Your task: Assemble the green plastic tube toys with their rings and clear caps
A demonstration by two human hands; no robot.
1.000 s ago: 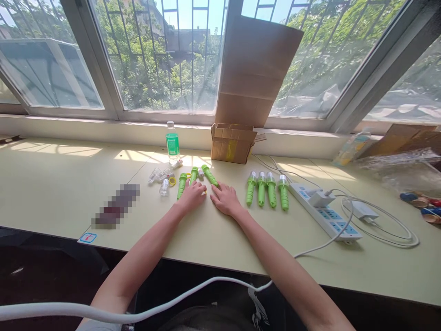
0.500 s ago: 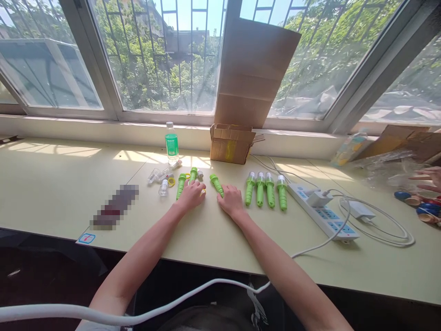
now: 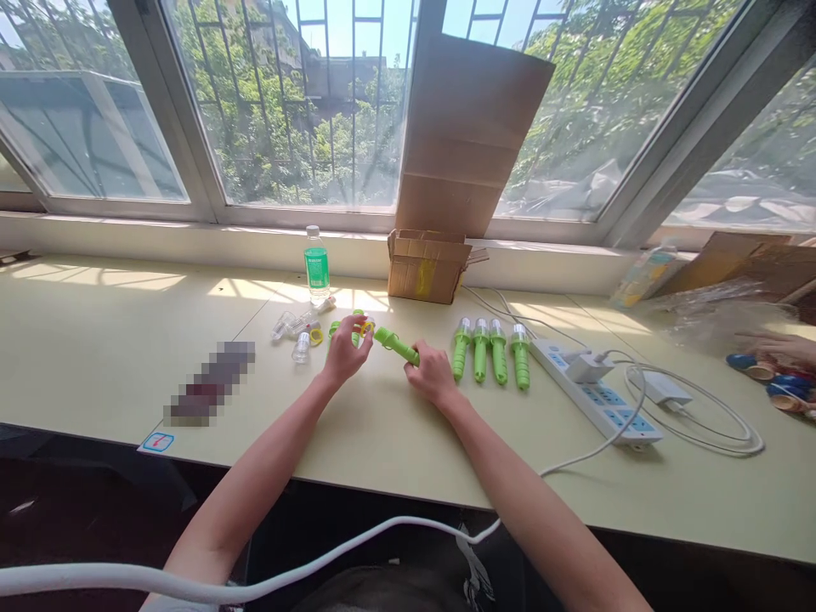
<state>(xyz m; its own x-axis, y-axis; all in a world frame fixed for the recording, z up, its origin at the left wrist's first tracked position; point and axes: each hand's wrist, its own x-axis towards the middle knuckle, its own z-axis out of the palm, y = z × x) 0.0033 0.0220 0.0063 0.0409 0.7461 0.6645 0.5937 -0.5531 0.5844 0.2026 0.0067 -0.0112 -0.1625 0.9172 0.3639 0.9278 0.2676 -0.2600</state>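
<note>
In the head view my right hand grips the lower end of a green ribbed handle, which is tilted with its threaded end toward my left hand. A yellow ring is pinched in the fingertips of my left hand, close to that threaded end; whether the two touch I cannot tell. Behind my left fingers are more green handles, partly hidden. Several clear plastic caps and another yellow ring lie left of my left hand.
Several green handles with clear caps stand in a row to the right, beside a white power strip with cables. A bottle and a cardboard box are at the back. Another person's hand is at the far right.
My right hand has raised and tilted the green handle toward the left. My left hand has come up off the table with a yellow ring in its fingertips.
</note>
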